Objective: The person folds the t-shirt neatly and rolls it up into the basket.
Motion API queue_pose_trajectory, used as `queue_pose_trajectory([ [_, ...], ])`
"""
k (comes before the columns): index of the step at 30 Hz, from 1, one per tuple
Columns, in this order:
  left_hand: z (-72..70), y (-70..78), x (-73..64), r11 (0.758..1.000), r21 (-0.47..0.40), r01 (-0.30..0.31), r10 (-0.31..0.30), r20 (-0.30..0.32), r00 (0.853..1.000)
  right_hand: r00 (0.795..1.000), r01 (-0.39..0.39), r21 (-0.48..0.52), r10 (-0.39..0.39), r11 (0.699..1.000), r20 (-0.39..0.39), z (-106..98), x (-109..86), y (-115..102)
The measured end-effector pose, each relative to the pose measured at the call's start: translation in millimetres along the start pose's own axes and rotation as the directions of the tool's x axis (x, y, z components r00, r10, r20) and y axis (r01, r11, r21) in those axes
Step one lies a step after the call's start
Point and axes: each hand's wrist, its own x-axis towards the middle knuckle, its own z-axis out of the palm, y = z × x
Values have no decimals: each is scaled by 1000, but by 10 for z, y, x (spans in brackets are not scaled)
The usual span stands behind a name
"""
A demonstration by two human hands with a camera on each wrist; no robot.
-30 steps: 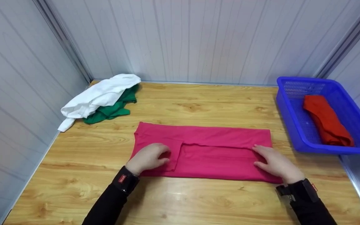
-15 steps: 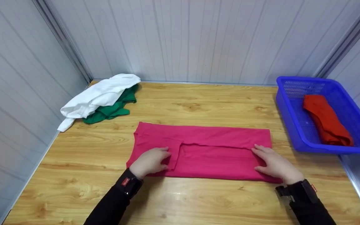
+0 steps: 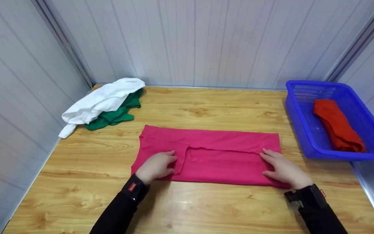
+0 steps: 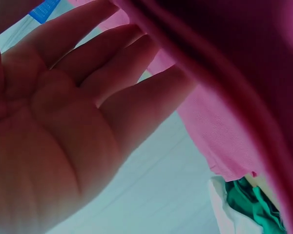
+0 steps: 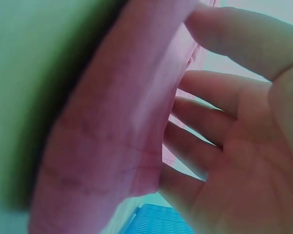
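Observation:
A pink garment [image 3: 219,165], folded into a long strip, lies across the wooden table in the head view. On its left end, over a turned-in sleeve flap, my left hand [image 3: 156,167] rests with fingers spread. My right hand [image 3: 283,169] touches the right end near the inner fold line. The left wrist view has the fingers [image 4: 151,97] nearly straight, their tips against the pink cloth [image 4: 224,131]. In the right wrist view, slightly bent fingertips of the right hand [image 5: 234,131] meet the surface of the cloth [image 5: 107,136]. Neither hand grips anything.
At the back left, a white garment [image 3: 105,99] lies crumpled over a green garment [image 3: 115,117]. A blue plastic basket [image 3: 299,126] stands at the right with a folded orange-red garment [image 3: 338,125] inside. Panel walls [image 3: 190,42] enclose the table [image 3: 190,208] at the back and sides.
My left hand has settled from a more curled pose to spread fingers flat on the flap, slightly to the right. The right hand stays at the right end. The pink garment looks unchanged.

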Motion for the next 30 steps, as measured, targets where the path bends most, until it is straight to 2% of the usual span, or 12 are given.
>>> queue_pose_trajectory([
  [9, -9, -93, 187, 1000, -9, -19, 18, -46, 999, 1000, -4, 10, 4, 1000, 10, -46, 111, 65],
  [24, -75, -156, 408, 1000, 7, 13, -13, -37, 999, 999, -20, 28, 20, 999, 30, -76, 261, 168],
  [30, -116, -200, 493, 999, -30, 31, -32, -37, 999, 999, -38, 33, 37, 999, 31, -105, 333, 193],
])
